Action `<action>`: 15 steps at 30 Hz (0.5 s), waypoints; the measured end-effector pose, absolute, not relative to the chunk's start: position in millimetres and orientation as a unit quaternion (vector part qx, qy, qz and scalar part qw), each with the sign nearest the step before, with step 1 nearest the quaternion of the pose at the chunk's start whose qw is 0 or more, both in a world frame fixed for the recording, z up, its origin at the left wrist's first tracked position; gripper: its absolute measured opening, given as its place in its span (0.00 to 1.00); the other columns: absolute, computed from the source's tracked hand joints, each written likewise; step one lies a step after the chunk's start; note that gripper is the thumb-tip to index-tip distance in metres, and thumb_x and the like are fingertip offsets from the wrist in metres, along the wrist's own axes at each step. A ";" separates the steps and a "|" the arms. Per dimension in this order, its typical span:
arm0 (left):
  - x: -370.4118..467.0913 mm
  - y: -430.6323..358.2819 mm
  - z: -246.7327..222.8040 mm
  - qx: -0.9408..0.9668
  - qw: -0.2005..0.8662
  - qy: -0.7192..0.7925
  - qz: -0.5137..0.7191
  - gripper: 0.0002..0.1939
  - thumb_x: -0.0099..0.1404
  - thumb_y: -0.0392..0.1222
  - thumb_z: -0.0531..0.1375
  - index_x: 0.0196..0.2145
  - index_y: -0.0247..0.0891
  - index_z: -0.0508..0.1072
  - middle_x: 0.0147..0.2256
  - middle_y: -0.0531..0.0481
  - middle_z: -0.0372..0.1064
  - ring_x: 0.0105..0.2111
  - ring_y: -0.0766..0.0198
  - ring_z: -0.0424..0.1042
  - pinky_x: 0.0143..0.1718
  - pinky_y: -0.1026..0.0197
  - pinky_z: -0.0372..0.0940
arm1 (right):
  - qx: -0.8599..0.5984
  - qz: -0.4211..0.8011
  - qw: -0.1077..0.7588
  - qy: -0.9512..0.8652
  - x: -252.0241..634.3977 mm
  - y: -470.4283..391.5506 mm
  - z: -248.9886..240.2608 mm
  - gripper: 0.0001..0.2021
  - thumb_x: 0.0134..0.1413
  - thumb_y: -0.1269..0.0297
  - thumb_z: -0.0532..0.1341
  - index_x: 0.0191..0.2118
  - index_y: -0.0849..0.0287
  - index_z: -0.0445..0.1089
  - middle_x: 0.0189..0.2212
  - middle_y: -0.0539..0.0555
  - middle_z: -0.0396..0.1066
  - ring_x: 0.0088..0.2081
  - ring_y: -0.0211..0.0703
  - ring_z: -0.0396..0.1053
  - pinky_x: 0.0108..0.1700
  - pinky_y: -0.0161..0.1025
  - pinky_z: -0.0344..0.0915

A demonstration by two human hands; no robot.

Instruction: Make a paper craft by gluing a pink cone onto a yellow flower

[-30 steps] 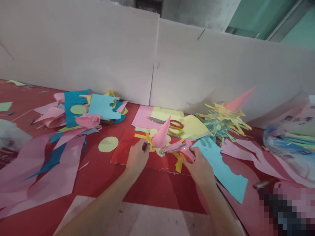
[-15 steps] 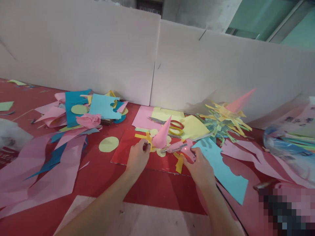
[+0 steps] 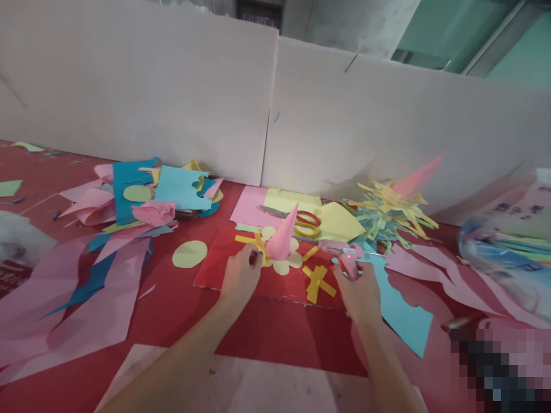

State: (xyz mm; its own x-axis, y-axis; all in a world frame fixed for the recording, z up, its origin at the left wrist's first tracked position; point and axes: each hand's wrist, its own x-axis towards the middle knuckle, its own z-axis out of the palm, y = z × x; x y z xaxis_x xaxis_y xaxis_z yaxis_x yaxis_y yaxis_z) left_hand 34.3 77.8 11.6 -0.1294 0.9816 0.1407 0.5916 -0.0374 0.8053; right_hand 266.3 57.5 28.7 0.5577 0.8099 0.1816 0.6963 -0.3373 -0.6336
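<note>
My left hand [image 3: 243,274] is closed at the fingertips on a yellow paper strip [image 3: 249,238], just left of a pink paper cone [image 3: 282,238]. The cone stands upright on a pale yellow flower-shaped paper [image 3: 282,266], which lies on a red board [image 3: 224,252]. Held in my right hand [image 3: 358,289] is a pink hot glue gun [image 3: 350,258], its nozzle pointing left, with a small light glowing on its body. Crossed yellow strips [image 3: 317,282] rest on the board between my hands.
Scissors [image 3: 307,230] lie behind the cone over pink and yellow sheets. A finished-looking cone with fringed strips [image 3: 387,201] stands back right. Blue paper [image 3: 407,310] lies right; a pale yellow circle [image 3: 190,254] and pink sheets [image 3: 103,292] lie left. White panels [image 3: 172,86] rise behind.
My right hand has drawn the glue gun to the right, away from the cone, uncovering the crossed yellow strips. My left hand stays in place beside the cone.
</note>
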 end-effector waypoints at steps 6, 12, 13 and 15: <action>33.7 77.7 11.9 0.612 0.250 0.641 0.390 0.06 0.60 0.42 0.51 0.30 0.41 0.65 0.29 0.52 0.71 0.29 0.65 0.69 0.30 0.65 0.58 | -0.839 0.033 0.339 -0.423 301.4 63.5 19.1 0.20 0.41 0.48 0.57 0.35 0.60 0.61 0.31 0.55 0.63 0.32 0.46 0.62 0.34 0.40 0.58; 32.9 76.6 13.0 0.627 0.237 0.637 0.380 0.07 0.61 0.43 0.50 0.31 0.41 0.65 0.31 0.51 0.71 0.30 0.64 0.69 0.30 0.65 0.58 | -0.849 -0.021 0.297 -0.437 312.9 64.9 8.9 0.21 0.43 0.51 0.57 0.39 0.63 0.63 0.38 0.64 0.64 0.42 0.55 0.61 0.41 0.45 0.58; 32.7 77.0 12.4 0.629 0.236 0.636 0.380 0.07 0.61 0.43 0.50 0.31 0.41 0.65 0.31 0.51 0.71 0.30 0.64 0.69 0.31 0.65 0.58 | -0.851 -0.020 0.292 -0.436 311.8 64.6 8.0 0.21 0.44 0.51 0.57 0.40 0.64 0.63 0.40 0.65 0.64 0.42 0.56 0.61 0.41 0.45 0.58; 32.2 77.9 11.2 0.631 0.236 0.635 0.378 0.07 0.61 0.43 0.50 0.31 0.41 0.65 0.31 0.50 0.71 0.30 0.64 0.69 0.31 0.65 0.59 | -0.850 -0.024 0.296 -0.434 308.3 63.6 8.0 0.22 0.44 0.51 0.58 0.41 0.64 0.62 0.41 0.66 0.63 0.44 0.57 0.61 0.40 0.46 0.59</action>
